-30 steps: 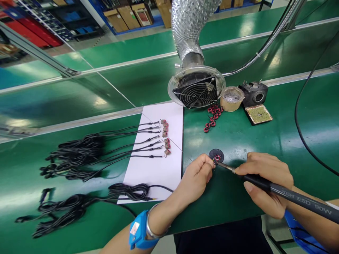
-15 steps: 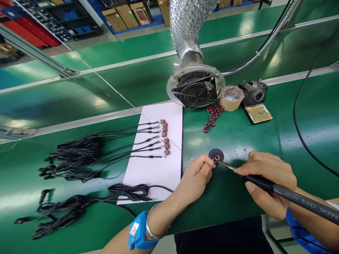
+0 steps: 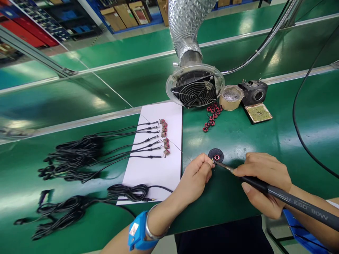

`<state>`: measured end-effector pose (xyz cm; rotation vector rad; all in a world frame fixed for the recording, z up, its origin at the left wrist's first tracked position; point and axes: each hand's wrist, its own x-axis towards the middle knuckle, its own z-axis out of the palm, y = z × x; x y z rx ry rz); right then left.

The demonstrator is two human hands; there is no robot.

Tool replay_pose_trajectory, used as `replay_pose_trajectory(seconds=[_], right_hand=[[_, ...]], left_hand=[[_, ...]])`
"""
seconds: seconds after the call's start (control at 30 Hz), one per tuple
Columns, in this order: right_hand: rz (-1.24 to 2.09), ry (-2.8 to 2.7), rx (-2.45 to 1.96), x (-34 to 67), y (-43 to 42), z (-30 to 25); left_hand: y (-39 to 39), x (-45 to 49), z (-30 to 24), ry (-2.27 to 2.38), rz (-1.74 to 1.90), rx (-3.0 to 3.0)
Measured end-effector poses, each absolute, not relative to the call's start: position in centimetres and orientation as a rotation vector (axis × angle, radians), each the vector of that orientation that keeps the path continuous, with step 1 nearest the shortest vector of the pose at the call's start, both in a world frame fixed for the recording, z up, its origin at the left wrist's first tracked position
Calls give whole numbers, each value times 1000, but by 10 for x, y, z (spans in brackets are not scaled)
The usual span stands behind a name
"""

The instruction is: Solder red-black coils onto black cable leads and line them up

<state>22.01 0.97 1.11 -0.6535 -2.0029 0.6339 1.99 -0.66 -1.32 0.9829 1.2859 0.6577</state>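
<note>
My left hand (image 3: 197,173) is closed in a pinch on a thin yellow-tipped wire (image 3: 212,159); what else lies between its fingers is hidden. My right hand (image 3: 265,181) grips a black soldering iron (image 3: 304,204), whose metal tip meets the pinched wire end near my left fingertips. Just beyond the tip, a small red-and-black ring-shaped part (image 3: 216,157) sits on a round black disc (image 3: 218,152). A fine strand (image 3: 174,145) runs across the white sheet (image 3: 150,169) towards my left hand.
Black cables (image 3: 79,151) and small brown-and-red parts (image 3: 166,141) lie to the left. A fume fan (image 3: 197,93) hangs beyond the disc. Further ring parts (image 3: 212,118), a tape roll (image 3: 231,102) and an iron stand with sponge (image 3: 258,113) are behind. A black cord (image 3: 296,120) curves at right.
The soldering iron and my right hand have shifted slightly left and down, from the ring part towards the wire end at my left fingertips. My left hand stays almost still.
</note>
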Motion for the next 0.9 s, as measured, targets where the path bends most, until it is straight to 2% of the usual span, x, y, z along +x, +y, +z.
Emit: replay_pose_trajectory(seconds=[0.9], right_hand=[[544,-1925,-719,221,11,14]], left_hand=[[-5,19,-15,1270,661,884]])
